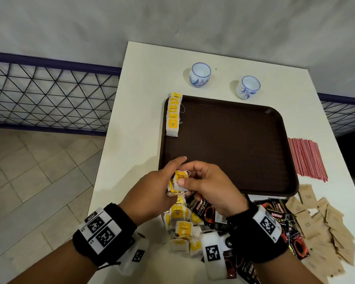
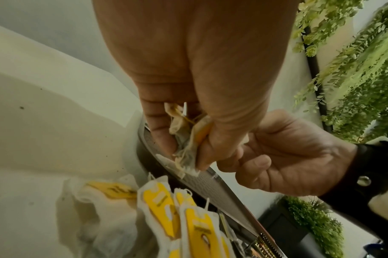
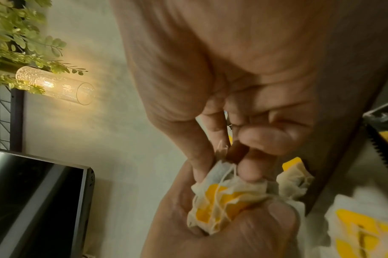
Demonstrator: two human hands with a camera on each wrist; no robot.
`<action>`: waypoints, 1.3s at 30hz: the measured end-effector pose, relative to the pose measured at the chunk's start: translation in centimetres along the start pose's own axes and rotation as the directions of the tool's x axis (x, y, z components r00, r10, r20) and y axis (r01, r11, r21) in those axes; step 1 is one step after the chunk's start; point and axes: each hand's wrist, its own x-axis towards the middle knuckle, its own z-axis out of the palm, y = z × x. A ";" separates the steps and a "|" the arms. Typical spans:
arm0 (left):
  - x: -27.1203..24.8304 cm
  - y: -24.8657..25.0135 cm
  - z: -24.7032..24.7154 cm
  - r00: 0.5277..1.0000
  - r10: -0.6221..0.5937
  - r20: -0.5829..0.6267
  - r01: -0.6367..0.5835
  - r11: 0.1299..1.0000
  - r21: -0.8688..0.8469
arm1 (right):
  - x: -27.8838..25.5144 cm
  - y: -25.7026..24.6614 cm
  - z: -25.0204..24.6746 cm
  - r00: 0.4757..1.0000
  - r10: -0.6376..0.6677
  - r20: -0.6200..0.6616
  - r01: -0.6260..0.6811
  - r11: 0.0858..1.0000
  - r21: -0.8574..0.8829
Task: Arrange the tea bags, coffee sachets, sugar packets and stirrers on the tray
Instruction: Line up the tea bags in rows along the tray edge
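Both hands meet over the front-left corner of the brown tray (image 1: 234, 144). My left hand (image 1: 169, 177) grips a small bunch of yellow-tagged tea bags (image 1: 180, 174), seen crumpled in the left wrist view (image 2: 186, 139). My right hand (image 1: 191, 177) pinches one bag of that bunch (image 3: 228, 197) between thumb and fingers. A row of tea bags (image 1: 173, 113) lies along the tray's left edge. A loose pile of tea bags (image 1: 182, 228) sits on the table below the hands. Black coffee sachets (image 1: 203, 210), brown sugar packets (image 1: 326, 222) and red stirrers (image 1: 307, 158) lie off the tray.
Two white-and-blue cups (image 1: 200, 74) (image 1: 248, 87) stand behind the tray. The white table (image 1: 135, 119) ends close on the left, with a tiled floor and a purple mesh fence (image 1: 49, 93) beyond. Most of the tray's surface is bare.
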 end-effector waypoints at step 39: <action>-1.3 -4.2 -0.9 0.964 -0.223 -0.142 0.123 0.852 -0.508 | 7.1 -2.0 -5.0 0.975 -0.125 -0.182 0.078 0.967 -0.244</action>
